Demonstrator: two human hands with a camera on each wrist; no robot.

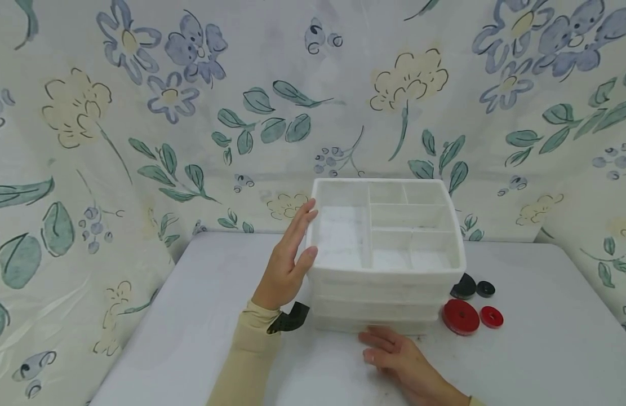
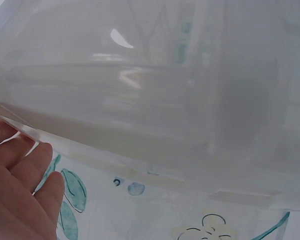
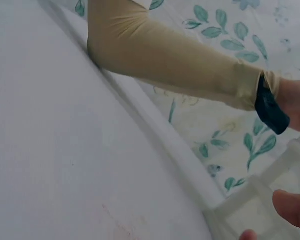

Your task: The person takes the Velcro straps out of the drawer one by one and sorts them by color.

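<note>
White box [image 1: 376, 288] stands on the table [image 1: 191, 327], just right of mid-scene, divided top facing up. From my remote post I read the left hand [image 1: 286, 266] as nearly straight-fingered, thumb parted, laid against the box's left side without wrapping it. The right hand [image 1: 401, 363] is at the near bottom edge, fingers loosely bent, no hold visible; I cannot tell whether its fingertips touch the box.

Risks, my judgement: too firm a left push, with no hand bracing the right side, could slide the box into the large red disc [image 1: 460, 317], just beside it, and on to the small red disc [image 1: 492, 317]. The black piece [image 1: 463, 286], partly hidden, is equally exposed. Fingertips under the near edge could get pinched.
</note>
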